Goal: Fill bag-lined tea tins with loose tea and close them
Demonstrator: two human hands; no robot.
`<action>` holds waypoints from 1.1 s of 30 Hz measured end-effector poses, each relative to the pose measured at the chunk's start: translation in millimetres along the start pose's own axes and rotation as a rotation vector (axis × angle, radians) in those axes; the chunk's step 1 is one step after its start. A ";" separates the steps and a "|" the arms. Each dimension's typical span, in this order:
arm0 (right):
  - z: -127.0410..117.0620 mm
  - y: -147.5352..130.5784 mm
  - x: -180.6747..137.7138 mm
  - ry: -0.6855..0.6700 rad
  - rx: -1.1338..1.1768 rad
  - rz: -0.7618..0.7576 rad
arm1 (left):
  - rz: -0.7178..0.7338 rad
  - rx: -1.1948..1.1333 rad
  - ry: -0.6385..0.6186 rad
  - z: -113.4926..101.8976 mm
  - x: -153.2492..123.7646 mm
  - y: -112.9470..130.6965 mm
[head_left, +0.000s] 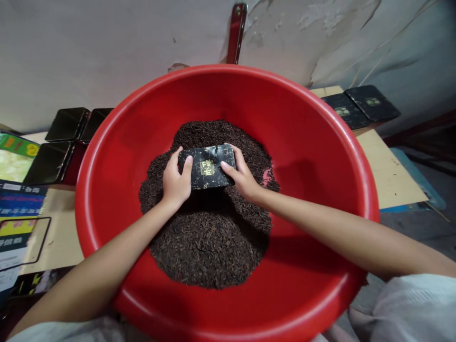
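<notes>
1. Tin (207,167), black with a worn gold speckle and a gold emblem on its face, is held above the loose dark flakes (210,251) in the red basin (228,69). Shadow under its near edge suggests a gap to the pile; exact clearance can't be told.
2. Left hand (175,181) has the left end: thumb on the upper face, fingers curled round behind, spread only as far as the tin's thickness.
3. Right hand (242,175) mirrors that on the right end, thumb pressed on the face. Fingers on the underside are hidden, so full wrap can't be confirmed.
4. Handling, judged by looks: probably thin sheet metal, stiff, light if nothing is inside. Depth and contents don't show, so real weight is unknown.
5. Painted face has a sheen; likely a bit slippery, more so with flake dust on the fingers. Not fragile, but thin walls could dent, corners could scuff.
6. Best hold: both short ends, low on the side walls, thumbs light on top. Avoid squeezing mid-face; it might flex.
7. Similar dark boxes (68,124) sit left of the basin, mouths facing up; more flat black pieces (372,102) lie on the surface (389,167) at right.
</notes>
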State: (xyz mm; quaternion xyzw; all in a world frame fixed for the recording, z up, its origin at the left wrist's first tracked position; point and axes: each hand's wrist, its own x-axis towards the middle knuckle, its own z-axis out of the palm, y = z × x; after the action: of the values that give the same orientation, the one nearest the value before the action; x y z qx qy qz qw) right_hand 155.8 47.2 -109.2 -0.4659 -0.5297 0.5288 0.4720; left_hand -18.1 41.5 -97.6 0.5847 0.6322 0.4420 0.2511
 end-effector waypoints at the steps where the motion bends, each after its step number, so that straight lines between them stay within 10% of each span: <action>1: -0.7 -4.1 5.4 -0.036 0.069 0.080 | 0.114 0.088 0.009 -1.6 2.2 0.5; 7: 0.9 -16.4 25.7 -0.024 0.161 0.235 | 0.630 0.583 -0.385 -8.3 9.9 14.3; 19: 0.4 -6.1 31.2 -0.015 0.060 0.025 | 0.542 0.784 -0.502 -7.9 10.6 34.3; 28: 3.8 -5.1 28.1 -0.070 0.065 0.003 | -0.088 -0.177 -0.155 1.2 33.1 -2.1; 33: 3.1 -5.5 25.3 -0.016 -0.047 -0.156 | 0.283 0.101 -0.130 -2.3 20.2 8.4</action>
State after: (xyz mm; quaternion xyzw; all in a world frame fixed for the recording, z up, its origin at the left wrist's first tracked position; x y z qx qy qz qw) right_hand 149.6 71.9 -103.5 -0.4299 -0.5805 0.4816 0.4963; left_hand -19.5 59.7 -85.3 0.7072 0.5474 0.4017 0.1969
